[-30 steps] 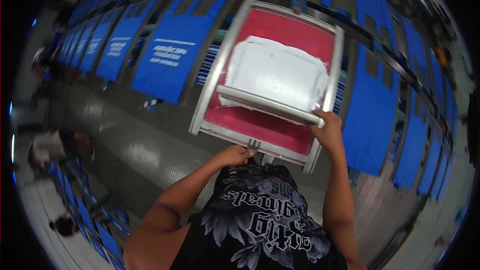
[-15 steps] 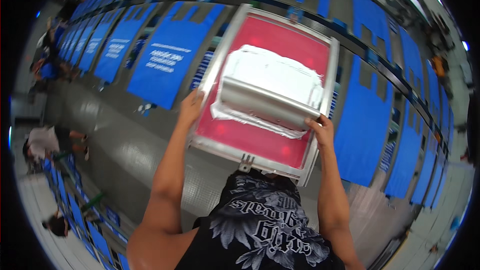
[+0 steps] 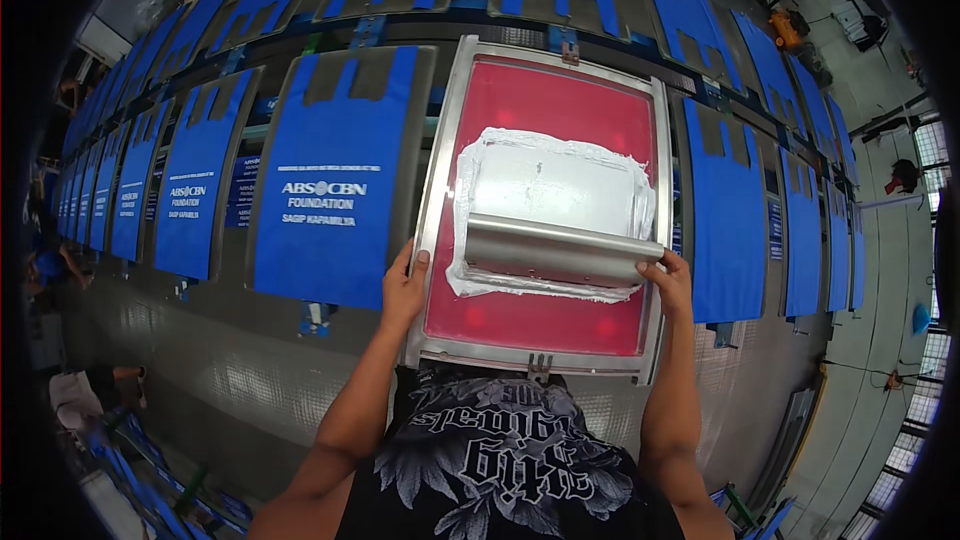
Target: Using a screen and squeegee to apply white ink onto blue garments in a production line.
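— Starting at the far left, what lies along the table?

— A long row of blue bags laid flat on the printing table, side by side; the nearest one carries white lettering.

— And the left hand?

— The left hand grips the left rail of the metal screen frame, fingers curled around the edge, thumb on top. It has hold of the frame and nothing else.

— What sits inside the frame?

— A red mesh with a wide patch of white ink spread across its middle. A metal squeegee lies crosswise over the near edge of that ink, running almost from rail to rail.

— The right hand?

— The right hand is closed around the right end of the squeegee, at the frame's right rail; whether it also touches the rail I cannot tell.

— Farther right?

— More blue bags continue along the table, the first just beside the frame.
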A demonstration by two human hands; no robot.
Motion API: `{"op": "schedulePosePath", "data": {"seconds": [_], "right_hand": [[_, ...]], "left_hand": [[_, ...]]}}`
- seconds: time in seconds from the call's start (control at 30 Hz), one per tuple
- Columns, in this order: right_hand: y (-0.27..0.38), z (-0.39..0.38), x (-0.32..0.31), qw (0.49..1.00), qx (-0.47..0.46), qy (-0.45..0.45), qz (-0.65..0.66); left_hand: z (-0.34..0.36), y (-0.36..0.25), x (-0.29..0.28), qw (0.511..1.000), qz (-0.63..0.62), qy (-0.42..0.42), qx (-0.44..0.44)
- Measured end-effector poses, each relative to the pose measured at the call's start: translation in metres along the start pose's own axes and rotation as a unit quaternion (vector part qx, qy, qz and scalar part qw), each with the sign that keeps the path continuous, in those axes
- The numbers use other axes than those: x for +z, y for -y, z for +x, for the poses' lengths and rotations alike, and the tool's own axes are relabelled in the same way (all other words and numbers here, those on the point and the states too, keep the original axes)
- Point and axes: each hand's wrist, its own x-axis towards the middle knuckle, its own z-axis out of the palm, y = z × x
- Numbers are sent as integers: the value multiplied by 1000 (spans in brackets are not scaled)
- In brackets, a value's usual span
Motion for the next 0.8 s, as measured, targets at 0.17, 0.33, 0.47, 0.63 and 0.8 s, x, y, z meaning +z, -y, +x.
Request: {"op": "schedulePosePath", "data": {"seconds": [0.17, 0.33, 0.47, 0.63, 0.8], "right_hand": [[-15, 30, -39, 998, -28, 50, 1], [-26, 52, -50, 997, -22, 57, -55], [-45, 71, -56, 997, -26, 65, -34], [-48, 72, -48, 996, -14, 91, -13], [-44, 66, -43, 996, -17, 91, 18]], "left_hand": [[-24, -3, 39, 999, -47, -6, -21], [-11, -2, 54, 999, 31, -37, -3], [-6, -20, 60, 999, 13, -32, -28], [0, -5, 56, 998, -22, -35, -37], [0, -2, 56, 998, -40, -21, -33]]}}
